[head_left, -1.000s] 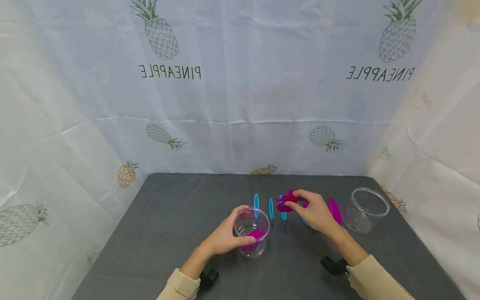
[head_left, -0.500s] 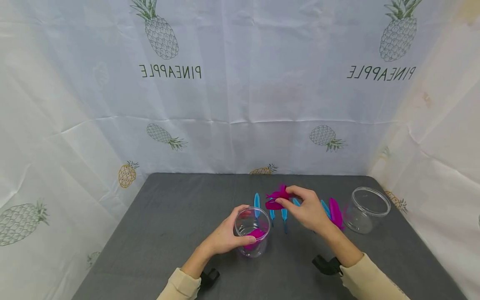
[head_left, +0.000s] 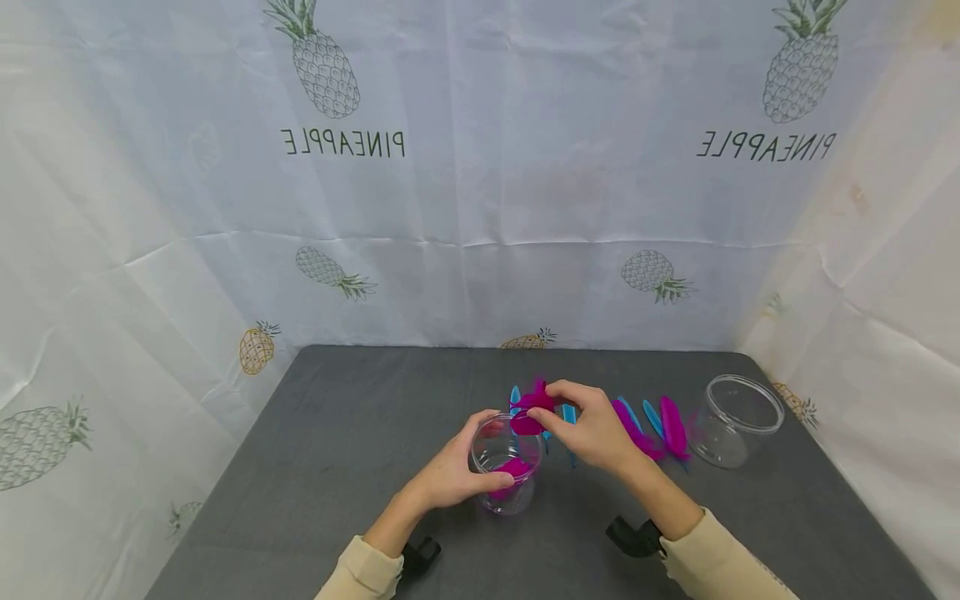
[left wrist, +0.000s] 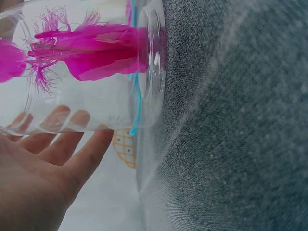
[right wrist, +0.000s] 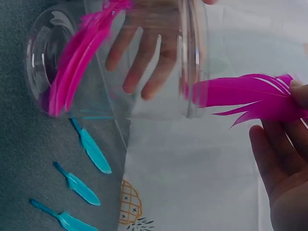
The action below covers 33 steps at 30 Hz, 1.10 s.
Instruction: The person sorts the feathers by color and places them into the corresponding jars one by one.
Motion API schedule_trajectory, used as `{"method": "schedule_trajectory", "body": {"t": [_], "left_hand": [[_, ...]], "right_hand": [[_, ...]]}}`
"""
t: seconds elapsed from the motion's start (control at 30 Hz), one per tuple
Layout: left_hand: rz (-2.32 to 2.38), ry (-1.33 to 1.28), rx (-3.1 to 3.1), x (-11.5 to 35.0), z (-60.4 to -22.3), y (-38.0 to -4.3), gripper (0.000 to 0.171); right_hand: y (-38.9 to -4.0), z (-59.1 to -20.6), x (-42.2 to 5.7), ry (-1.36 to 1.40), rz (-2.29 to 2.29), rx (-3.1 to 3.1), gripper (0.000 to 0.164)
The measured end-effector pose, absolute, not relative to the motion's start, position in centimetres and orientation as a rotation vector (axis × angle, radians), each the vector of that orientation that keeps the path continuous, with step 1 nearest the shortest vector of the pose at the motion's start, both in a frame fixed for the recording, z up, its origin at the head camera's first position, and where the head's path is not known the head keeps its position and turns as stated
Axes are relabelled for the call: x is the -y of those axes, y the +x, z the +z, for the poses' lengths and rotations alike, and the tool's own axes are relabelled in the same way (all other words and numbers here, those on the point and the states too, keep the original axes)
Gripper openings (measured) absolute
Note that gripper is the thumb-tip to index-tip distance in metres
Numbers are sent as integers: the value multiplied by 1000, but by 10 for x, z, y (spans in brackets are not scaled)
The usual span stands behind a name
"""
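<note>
My left hand (head_left: pixel 448 473) grips a clear plastic jar (head_left: pixel 517 502) around its side, thumb at the front. Inside the jar lie several bright pink feathers (right wrist: pixel 79 60), leaning against the wall in the right wrist view. My right hand (head_left: pixel 592 425) pinches another pink feather (head_left: pixel 536 398) between thumb and fingers at the jar's far rim. Its broad tip overlaps the mouth in the right wrist view. Behind the jar, blue feathers (head_left: pixel 570 415) lie in a loose row, partly hidden by the right hand. Two pink feathers (head_left: pixel 674 427) rest farther right, with blue ones beside them.
A second clear jar (head_left: pixel 723 450) stands upright at the right, close to the pink feathers. The dark grey table (head_left: pixel 330 450) is bordered by a white pineapple-print cloth (head_left: pixel 480 292) at the back and sides. A black wrist camera mount (head_left: pixel 636 537) sits under my right forearm.
My right hand has moved left with the pink feather, from over the blue feathers to the jar's rim, uncovering feathers at the right. The left hand and jar have stayed in place.
</note>
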<state>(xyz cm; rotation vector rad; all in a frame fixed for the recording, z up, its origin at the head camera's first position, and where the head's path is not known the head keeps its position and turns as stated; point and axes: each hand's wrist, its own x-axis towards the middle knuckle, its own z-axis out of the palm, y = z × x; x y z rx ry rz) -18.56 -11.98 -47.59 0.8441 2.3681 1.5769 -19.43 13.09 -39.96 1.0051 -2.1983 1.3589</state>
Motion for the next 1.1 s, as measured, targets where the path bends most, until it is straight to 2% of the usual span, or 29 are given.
{"method": "schedule_trajectory", "body": {"t": [0.77, 1.1], "left_hand": [[1530, 787, -2392, 120, -476, -185, 87], [1548, 781, -2358, 121, -476, -186, 93]], "right_hand": [[-196, -429, -115, 1239, 992, 2222, 30], [-196, -433, -111, 1293, 911, 2179, 26]]}}
